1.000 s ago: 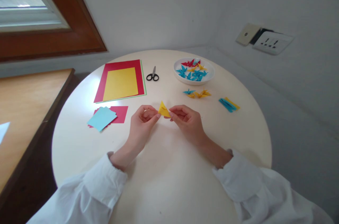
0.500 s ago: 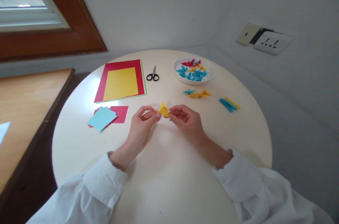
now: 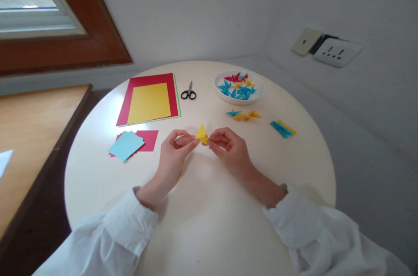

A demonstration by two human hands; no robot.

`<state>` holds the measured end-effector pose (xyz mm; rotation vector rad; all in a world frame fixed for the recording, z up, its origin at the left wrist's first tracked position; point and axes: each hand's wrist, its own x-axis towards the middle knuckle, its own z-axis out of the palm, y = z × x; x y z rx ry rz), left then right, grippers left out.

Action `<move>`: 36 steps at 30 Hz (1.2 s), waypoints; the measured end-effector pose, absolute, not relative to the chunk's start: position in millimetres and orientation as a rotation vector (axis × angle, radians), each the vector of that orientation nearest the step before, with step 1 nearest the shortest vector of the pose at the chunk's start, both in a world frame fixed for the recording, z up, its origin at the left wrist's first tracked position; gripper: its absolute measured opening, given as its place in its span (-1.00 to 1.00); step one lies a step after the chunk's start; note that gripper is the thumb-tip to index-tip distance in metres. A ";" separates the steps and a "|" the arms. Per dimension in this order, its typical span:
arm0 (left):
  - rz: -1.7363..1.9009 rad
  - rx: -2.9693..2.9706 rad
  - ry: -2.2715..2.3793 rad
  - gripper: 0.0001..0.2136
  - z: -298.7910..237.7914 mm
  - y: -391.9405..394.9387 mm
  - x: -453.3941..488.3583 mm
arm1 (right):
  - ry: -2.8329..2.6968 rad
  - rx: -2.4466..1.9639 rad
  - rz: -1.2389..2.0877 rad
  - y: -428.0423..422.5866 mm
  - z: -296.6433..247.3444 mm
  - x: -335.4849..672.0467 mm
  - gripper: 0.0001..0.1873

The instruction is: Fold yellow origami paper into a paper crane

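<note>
Your round cream table [image 3: 202, 223] carries a stack of large sheets [image 3: 150, 79], red with yellow on top, toward its far left edge. Black scissors [image 3: 188, 92] lie just right of the stack, and a white dish [image 3: 240, 101] of paper cranes sits near the far edge. A few loose cranes [image 3: 243, 115] lie just in front of the dish, with folded blue and yellow strips [image 3: 281, 128] toward the right edge. Light blue squares [image 3: 126, 145] overlap a red piece [image 3: 149, 139] near the left edge.

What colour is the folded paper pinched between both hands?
Yellow: the folded paper shows best in the head view, between left hand and right hand.

Yellow folded paper [image 3: 202, 133] between left hand [image 3: 174, 150], right hand [image 3: 228, 147]
</note>
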<state>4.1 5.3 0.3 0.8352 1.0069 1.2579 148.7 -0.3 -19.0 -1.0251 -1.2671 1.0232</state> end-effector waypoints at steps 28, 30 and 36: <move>1.304 1.295 1.123 -0.81 -5.5 3.3 2.6 | -1.417 -0.980 0.858 -0.9 -19.3 149.2 -0.74; 1.326 1.395 1.136 -0.84 -6.3 2.7 1.8 | -1.566 -0.983 0.675 -2.2 -17.4 151.0 -0.76; 1.262 1.617 1.228 -0.89 -7.0 -1.3 0.1 | -1.833 -0.975 0.229 -3.8 -14.1 155.6 -0.84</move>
